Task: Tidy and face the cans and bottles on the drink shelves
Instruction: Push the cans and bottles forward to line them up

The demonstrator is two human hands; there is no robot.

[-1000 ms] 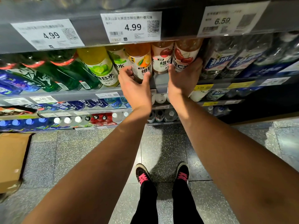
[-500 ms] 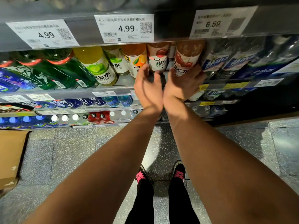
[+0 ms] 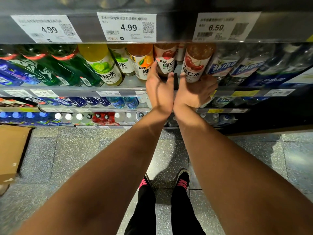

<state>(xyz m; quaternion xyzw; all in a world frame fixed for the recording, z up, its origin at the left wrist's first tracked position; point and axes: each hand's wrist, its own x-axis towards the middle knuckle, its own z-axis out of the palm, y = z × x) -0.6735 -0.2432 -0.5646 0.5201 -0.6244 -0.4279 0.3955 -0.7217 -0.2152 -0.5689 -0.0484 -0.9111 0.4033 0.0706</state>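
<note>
Cherry-label bottles stand side by side on the upper drink shelf [image 3: 128,82]. Left hand [image 3: 159,92] cups the rear cherry bottle [image 3: 166,60] with loosely spread fingers; right hand [image 3: 194,92] grips the front cherry bottle [image 3: 194,65] from below.

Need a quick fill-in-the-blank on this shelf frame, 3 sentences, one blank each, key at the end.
1. The right hand grips the cherry-label bottle from ____.
2. The price tag above the orange-label bottle reads ____.
3. The left hand touches the second cherry-label bottle, which stands to the ____ of the gripped one.

Missing words: below; 4.99; left
</note>
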